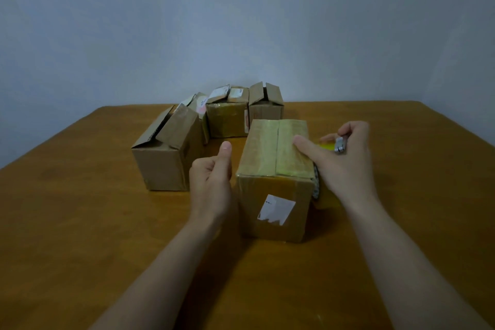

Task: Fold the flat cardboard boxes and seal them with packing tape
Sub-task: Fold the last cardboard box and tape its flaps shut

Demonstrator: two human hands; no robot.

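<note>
Your left hand (211,177) is hovering just beside the left side of the closed box (273,190), with its fingers curling into the palm and the thumb pointing up. It is holding nothing that shows, and whether it is touching the cardboard cannot be told. The closed box is sitting in the middle of the table (80,222), between your two hands, with shiny tape (278,147) running over its top and a torn white label (276,209) showing on its near face. Your right hand (345,158) is reaching in from the right, with its thumb pressing on the top of the box and its fingers gripping a tape dispenser (338,145) against the box's right side.

Further back, a larger box (166,161) is standing to the left with its flaps lifting. Three smaller boxes (227,120) are lining up behind it, near the wall (241,21). None of them is lying between your hands and the closed box.
</note>
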